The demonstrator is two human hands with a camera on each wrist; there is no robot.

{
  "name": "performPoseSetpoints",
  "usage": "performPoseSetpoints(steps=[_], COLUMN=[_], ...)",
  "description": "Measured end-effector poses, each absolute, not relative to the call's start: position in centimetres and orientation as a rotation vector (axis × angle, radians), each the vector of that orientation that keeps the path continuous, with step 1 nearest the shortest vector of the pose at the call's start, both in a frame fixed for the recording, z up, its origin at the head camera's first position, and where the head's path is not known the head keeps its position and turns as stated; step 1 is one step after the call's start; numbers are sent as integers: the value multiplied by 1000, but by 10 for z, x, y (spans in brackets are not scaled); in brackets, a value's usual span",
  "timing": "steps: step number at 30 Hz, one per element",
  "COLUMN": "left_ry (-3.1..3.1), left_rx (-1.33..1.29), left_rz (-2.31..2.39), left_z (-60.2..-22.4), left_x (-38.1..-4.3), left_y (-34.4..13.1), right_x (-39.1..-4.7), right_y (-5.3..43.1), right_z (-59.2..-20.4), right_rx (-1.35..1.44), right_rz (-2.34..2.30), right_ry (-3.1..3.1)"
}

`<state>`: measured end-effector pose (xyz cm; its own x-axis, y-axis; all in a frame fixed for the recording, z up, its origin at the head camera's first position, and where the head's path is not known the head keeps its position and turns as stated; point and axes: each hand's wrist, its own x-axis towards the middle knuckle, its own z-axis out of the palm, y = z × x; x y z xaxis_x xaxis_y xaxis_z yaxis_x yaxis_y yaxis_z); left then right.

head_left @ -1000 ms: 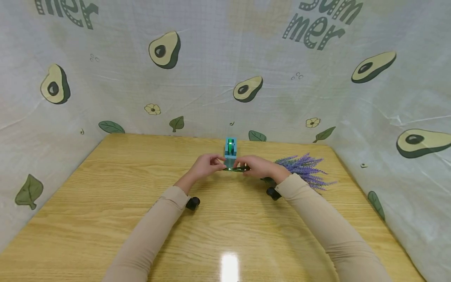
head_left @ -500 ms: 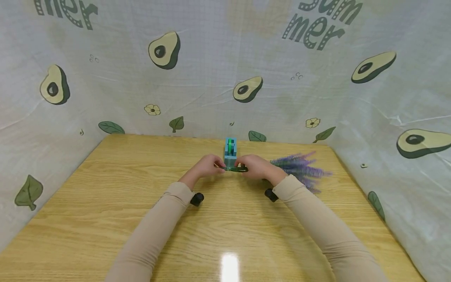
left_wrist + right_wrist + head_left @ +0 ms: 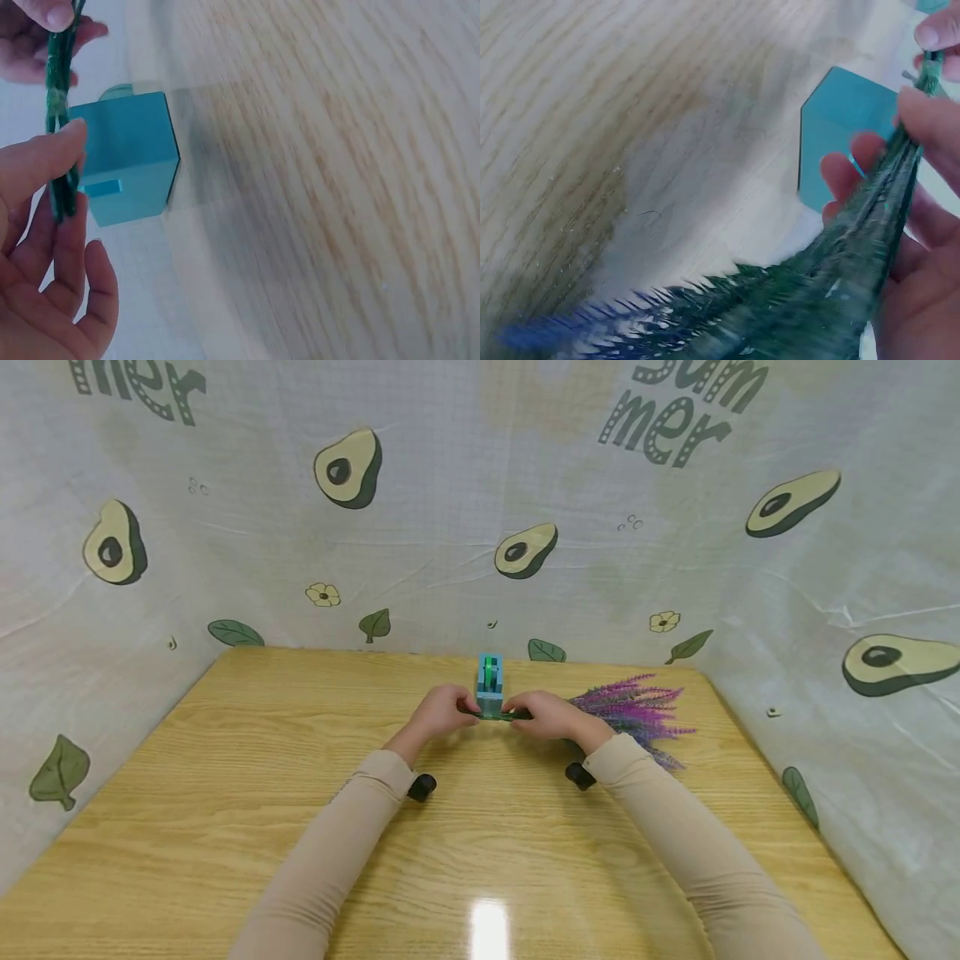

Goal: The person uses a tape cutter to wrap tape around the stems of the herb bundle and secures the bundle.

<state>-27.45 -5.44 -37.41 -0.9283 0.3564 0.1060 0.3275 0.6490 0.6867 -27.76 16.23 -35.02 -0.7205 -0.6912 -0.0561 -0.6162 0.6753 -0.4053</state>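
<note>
A bunch of artificial lavender (image 3: 637, 706), magenta and blue-purple, lies sideways with its flower heads to the right. My left hand (image 3: 441, 712) pinches the stem ends (image 3: 64, 202) between thumb and fingers. Farther up the stems, my right hand (image 3: 546, 713) grips the bunch, its thumb curled over the green stalks (image 3: 900, 161). Between the hands, a pale shiny band (image 3: 56, 101) circles the stems. Just behind them stands a teal tape dispenser (image 3: 491, 685) with a green reel (image 3: 489, 670) in it; its front overlaps the stems in the head view.
The wooden table (image 3: 360, 860) carries the dispenser near its back edge. A white cloth (image 3: 435, 485) printed with avocados hangs behind and along both sides. Black wrist cameras (image 3: 422, 787) sit under the sleeves.
The lavender bunch has rolled about its length, bringing magenta flowers to the top where blue-purple ones showed. My left hand has shifted slightly right; the dispenser has stayed put.
</note>
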Motion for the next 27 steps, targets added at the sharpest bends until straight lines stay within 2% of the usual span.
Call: performPoseSetpoints(steps=[9, 15, 27], left_ry=[2720, 2740, 2785], left_rx=[554, 610, 630], left_rz=[1251, 1089, 1120], left_z=[-373, -370, -374], left_x=[-280, -283, -284], left_y=[-57, -53, -53], right_x=[-279, -280, -283], right_y=[159, 154, 163], right_z=[-351, -354, -350], right_rx=[-1085, -1110, -982], right_rz=[-323, -184, -508], right_ry=[2890, 2931, 2681])
